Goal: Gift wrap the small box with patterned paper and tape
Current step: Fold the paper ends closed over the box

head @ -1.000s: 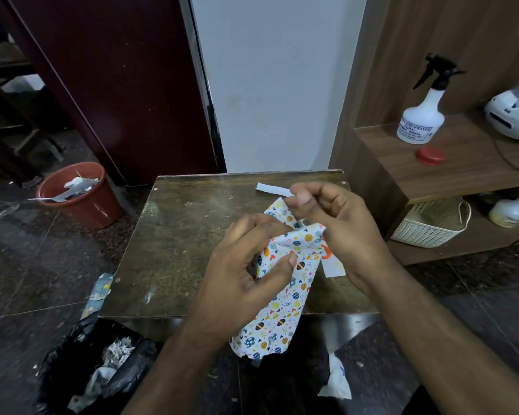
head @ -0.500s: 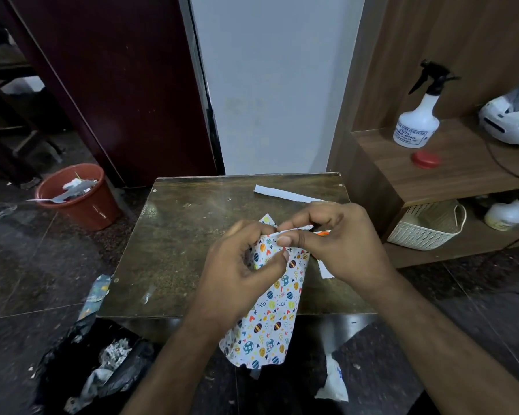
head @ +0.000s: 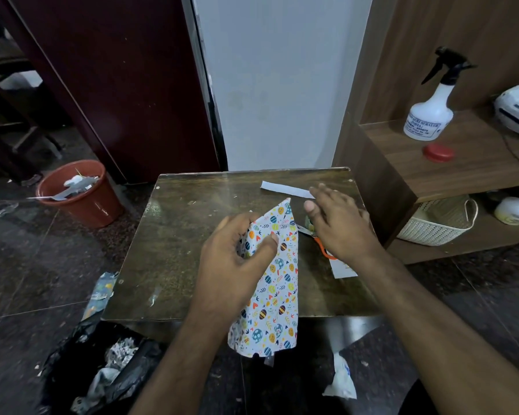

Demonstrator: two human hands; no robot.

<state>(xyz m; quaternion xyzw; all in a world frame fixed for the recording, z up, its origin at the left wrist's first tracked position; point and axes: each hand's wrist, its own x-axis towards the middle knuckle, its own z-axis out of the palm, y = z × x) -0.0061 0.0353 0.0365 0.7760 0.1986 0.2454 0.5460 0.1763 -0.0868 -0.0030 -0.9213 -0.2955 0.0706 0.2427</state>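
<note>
- The paper [head: 274,283] is showing white, dotted with blue, yellow and dark eggs, red hearts and small leaves.
- The table [head: 186,250] is looking dark olive-brown, mottled and scuffed.
- The strip [head: 285,190] near the table's far edge is showing plain white.
- The scissors [head: 322,248] by the right edge are showing orange handles.
- The bucket [head: 78,193] is looking terracotta red.
- The sprayer [head: 430,115] is showing a white body and a black trigger head.
- The lid [head: 438,152] is showing red.
- The basket [head: 435,226] is looking cream, in a woven lattice.
- The bag [head: 81,369] is looking black.
</note>
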